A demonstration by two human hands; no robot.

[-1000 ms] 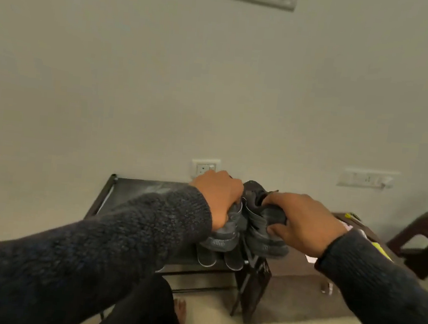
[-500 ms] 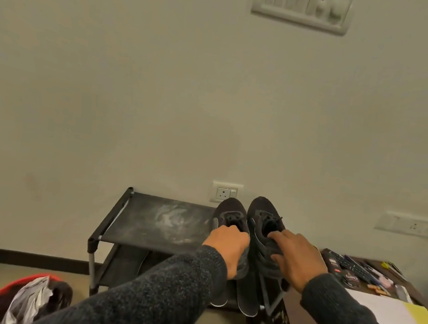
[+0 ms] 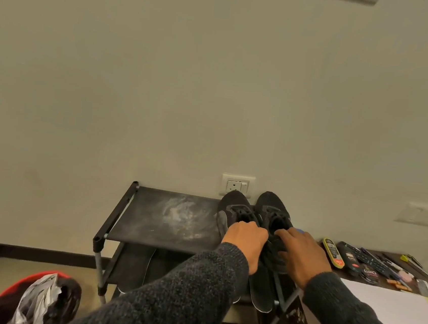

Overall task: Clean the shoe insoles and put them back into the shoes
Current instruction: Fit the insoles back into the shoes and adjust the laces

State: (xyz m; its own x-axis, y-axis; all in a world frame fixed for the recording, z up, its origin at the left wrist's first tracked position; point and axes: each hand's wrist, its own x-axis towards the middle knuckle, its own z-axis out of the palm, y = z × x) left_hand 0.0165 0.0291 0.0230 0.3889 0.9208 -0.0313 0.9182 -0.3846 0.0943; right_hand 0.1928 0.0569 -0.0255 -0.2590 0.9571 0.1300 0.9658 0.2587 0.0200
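Note:
Two dark grey shoes stand side by side, toes to the wall, on the right end of a black shoe rack's top shelf. My left hand grips the heel of the left shoe, fingers curled over its collar. On the right shoe, my right hand holds the heel, index finger at the opening and thumb on the side. Dark insoles with pale edges lie on the lower shelf, partly hidden by my arms.
The rack's top shelf carries whitish dust stains. A low table at the right holds remotes, papers and small items. A red and black bag with crumpled plastic lies on the floor at lower left. A wall socket sits behind the shoes.
Both hands have brought the pair of shoes from the air down onto the rack's top shelf, soles flat. The view has dropped lower and shifted right.

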